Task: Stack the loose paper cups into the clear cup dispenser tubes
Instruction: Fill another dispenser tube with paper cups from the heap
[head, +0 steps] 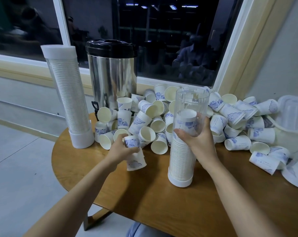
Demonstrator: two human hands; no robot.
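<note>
Now, my left grip (pixel 122 150) curls round short cup stack (pixel 136 162) over worktop (pixel 153 194); my right grip (pixel 198 142) clasps half-filled clear tube (pixel 190 103) beside loose cups (pixel 145 108).

Dark window (pixel 161 40) behind wooden table (pixel 161 202)

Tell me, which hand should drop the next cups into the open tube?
Probably left. The left hand already holds nested cups; the right hand is busy steadying the open tube.
</note>
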